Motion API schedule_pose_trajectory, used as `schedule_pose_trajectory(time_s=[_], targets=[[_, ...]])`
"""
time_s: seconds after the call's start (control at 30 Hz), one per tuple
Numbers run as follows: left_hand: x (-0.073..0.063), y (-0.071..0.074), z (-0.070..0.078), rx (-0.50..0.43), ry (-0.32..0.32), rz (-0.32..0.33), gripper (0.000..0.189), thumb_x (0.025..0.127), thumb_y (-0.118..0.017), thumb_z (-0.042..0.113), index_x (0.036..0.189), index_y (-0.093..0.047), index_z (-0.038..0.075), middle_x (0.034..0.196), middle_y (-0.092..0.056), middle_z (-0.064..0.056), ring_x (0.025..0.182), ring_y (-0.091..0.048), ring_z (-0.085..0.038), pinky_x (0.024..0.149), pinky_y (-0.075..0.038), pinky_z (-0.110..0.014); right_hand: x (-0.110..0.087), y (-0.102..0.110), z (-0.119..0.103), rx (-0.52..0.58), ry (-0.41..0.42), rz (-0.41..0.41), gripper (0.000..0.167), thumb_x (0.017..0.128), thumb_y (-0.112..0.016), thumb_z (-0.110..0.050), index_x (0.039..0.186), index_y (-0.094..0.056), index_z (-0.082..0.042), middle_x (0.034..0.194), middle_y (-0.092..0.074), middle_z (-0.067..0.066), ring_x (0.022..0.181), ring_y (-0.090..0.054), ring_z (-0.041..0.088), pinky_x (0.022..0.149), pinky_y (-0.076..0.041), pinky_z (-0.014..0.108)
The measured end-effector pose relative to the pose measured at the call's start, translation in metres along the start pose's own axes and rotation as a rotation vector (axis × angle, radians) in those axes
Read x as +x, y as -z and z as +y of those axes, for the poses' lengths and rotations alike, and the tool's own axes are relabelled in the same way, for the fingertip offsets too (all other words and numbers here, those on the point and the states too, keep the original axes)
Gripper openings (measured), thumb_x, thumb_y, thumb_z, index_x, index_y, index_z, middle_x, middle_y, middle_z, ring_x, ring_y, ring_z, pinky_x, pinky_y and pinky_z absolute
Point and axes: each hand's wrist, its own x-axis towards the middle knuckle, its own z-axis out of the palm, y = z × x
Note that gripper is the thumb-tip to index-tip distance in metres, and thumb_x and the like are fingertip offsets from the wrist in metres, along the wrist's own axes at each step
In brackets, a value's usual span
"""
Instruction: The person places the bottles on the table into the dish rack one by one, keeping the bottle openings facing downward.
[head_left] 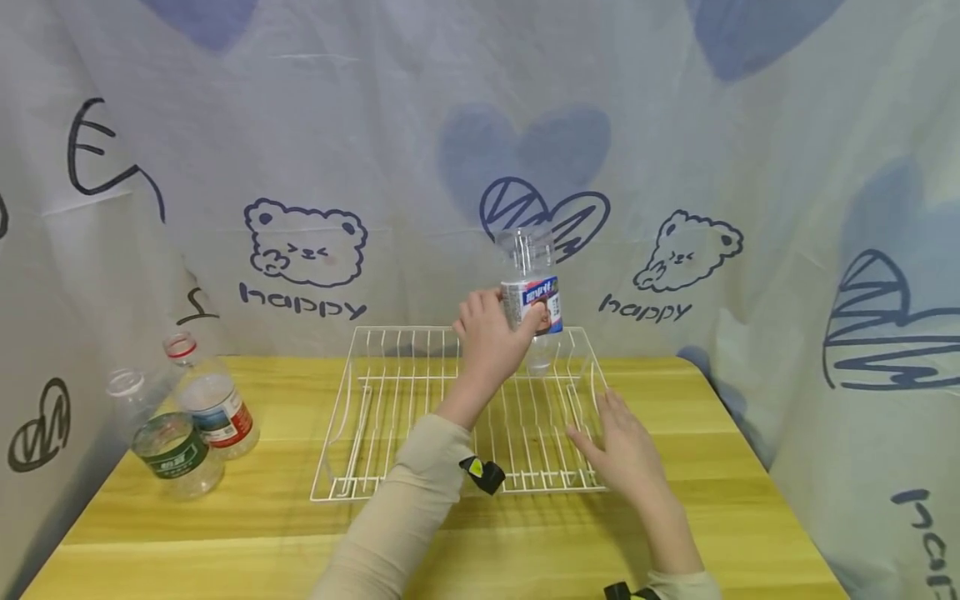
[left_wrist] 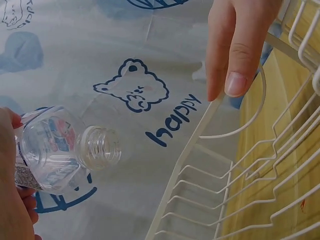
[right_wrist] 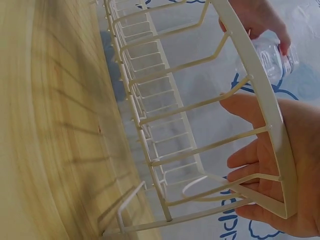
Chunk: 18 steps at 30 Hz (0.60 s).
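My left hand (head_left: pixel 491 333) grips a clear plastic bottle (head_left: pixel 528 258) around its blue-and-white label, above the back right part of a white wire rack (head_left: pixel 408 377). The bottle is upside down, its neck pointing down toward the rack. No cap covers the threaded mouth of the bottle (left_wrist: pixel 102 147) in the left wrist view. At the rack's right side is my right hand (head_left: pixel 626 446), fingers extended and thumb apart. In the right wrist view, this right hand (right_wrist: pixel 270 165) lies along the outside of the rack's wire side, holding nothing.
Two uncapped clear bottles stand at the table's left: one with a green label (head_left: pixel 176 454), another with a red, white and blue label (head_left: pixel 221 417). Beyond the wooden table (head_left: pixel 525 550) hangs a pale curtain (head_left: pixel 420 75) with hearts and bear drawings.
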Motion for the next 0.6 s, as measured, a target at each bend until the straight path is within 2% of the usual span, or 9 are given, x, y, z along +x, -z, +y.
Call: schedule_pose_trajectory(time_s=[0.1, 0.3, 0.5, 0.6], targets=[[0.004, -0.008, 0.002, -0.021, 0.017, -0.013, 0.073, 0.088, -0.053, 0.062, 0.132, -0.048, 0.004, 0.127, -0.049, -0.013, 0.113, -0.041, -0.028, 0.097, -0.032, -0.047, 0.001, 0.0, 0.001, 0.0, -0.001, 0.003, 0.083, 0.097, -0.046, -0.057, 0.148, -0.028, 0.007, 0.157, -0.022, 0.026, 0.146, -0.022, 0.043, 0.118, -0.021, 0.054], [0.009, -0.022, -0.001, -0.07, 0.065, -0.042, 0.072, 0.088, -0.055, 0.061, 0.132, -0.047, 0.004, 0.128, -0.049, -0.013, 0.115, -0.041, -0.028, 0.097, -0.033, -0.046, 0.0, -0.001, -0.001, 0.015, -0.005, 0.012, 0.082, 0.097, -0.047, -0.056, 0.149, -0.029, 0.006, 0.158, -0.023, 0.025, 0.147, -0.022, 0.042, 0.118, -0.021, 0.054], [0.008, -0.037, -0.008, -0.136, 0.145, -0.073, 0.069, 0.087, -0.058, 0.058, 0.128, -0.05, 0.003, 0.123, -0.051, -0.013, 0.113, -0.043, -0.027, 0.098, -0.035, -0.046, -0.001, -0.001, -0.002, 0.018, -0.014, 0.001, 0.083, 0.097, -0.047, -0.055, 0.149, -0.027, 0.006, 0.158, -0.022, 0.025, 0.147, -0.021, 0.042, 0.118, -0.02, 0.053], [0.007, -0.045, -0.011, -0.147, 0.163, -0.114, 0.07, 0.087, -0.058, 0.058, 0.129, -0.05, 0.003, 0.122, -0.051, -0.013, 0.112, -0.043, -0.027, 0.099, -0.034, -0.046, -0.002, 0.001, -0.002, 0.018, -0.019, 0.006, 0.083, 0.097, -0.046, -0.056, 0.149, -0.027, 0.006, 0.157, -0.022, 0.025, 0.147, -0.021, 0.042, 0.118, -0.02, 0.053]])
